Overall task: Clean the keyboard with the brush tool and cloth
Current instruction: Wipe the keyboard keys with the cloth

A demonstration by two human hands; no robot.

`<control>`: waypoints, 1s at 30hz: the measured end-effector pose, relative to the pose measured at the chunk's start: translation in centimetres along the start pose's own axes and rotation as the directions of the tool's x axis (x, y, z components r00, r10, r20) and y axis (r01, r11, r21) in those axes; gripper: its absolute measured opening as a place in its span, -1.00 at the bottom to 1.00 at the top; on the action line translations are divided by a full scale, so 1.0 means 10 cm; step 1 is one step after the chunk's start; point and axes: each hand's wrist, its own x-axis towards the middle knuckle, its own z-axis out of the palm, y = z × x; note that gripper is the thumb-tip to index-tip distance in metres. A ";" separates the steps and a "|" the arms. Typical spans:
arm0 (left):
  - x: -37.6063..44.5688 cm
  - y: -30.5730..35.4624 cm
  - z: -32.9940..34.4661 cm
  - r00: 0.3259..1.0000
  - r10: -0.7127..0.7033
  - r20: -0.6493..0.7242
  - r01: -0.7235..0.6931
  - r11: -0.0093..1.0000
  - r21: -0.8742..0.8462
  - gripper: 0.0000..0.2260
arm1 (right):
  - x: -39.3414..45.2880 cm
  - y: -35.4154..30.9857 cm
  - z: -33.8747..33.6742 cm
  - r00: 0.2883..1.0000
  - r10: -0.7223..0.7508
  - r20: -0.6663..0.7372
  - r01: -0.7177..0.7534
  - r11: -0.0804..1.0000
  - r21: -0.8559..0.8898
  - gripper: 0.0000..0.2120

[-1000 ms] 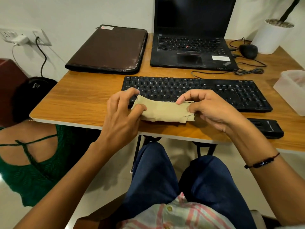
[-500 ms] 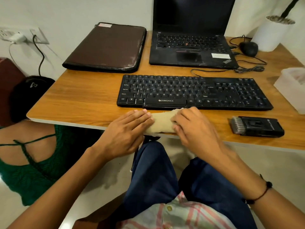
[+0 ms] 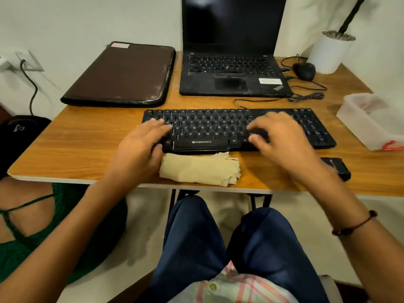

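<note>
While the wooden desk [image 3: 83, 147] stands against a pale wall, it carries a brown sleeve case [image 3: 122, 73] far left, an open black laptop [image 3: 231, 71] far centre, a mouse [image 3: 304, 70] and a white pot [image 3: 330, 53] far right, and a clear plastic tub [image 3: 369, 121] at the right edge. On the space bar of the black keyboard [image 3: 214, 127] the word ZEBRONICS can be read. Folded beige cloth [image 3: 199, 169] lies just near of the keyboard, at the desk's near edge. At the right, the black brush tool [image 3: 336, 168] lies partly hidden behind the right wrist. Left hand [image 3: 140, 149] and right hand [image 3: 282, 138] rest blurred on the keyboard's two ends, fingers spread, grasping nothing that I can make out.
</note>
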 end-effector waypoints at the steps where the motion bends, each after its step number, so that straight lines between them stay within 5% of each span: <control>1: 0.08 -0.06 -0.04 0.992 -0.118 0.054 0.116 0.993 0.029 -0.54 | 0.06 0.13 -0.06 0.998 0.056 0.038 -0.053 0.997 -0.064 -0.71; 3: 0.15 -0.17 -0.08 0.922 -0.313 0.228 0.310 0.949 0.052 -0.38 | 0.14 0.37 -0.11 0.975 0.178 0.133 -0.155 0.973 -0.170 -0.64; 6: 0.16 -0.22 -0.07 0.884 -0.339 0.321 0.339 0.939 0.057 -0.35 | 0.17 0.59 -0.12 0.924 0.285 0.256 -0.218 0.940 -0.262 -0.52; 30: 0.89 -0.11 0.21 0.927 -0.241 0.289 0.209 0.968 0.136 -0.42 | 0.46 1.16 -0.01 0.924 0.316 0.215 -0.273 0.939 -0.207 -0.54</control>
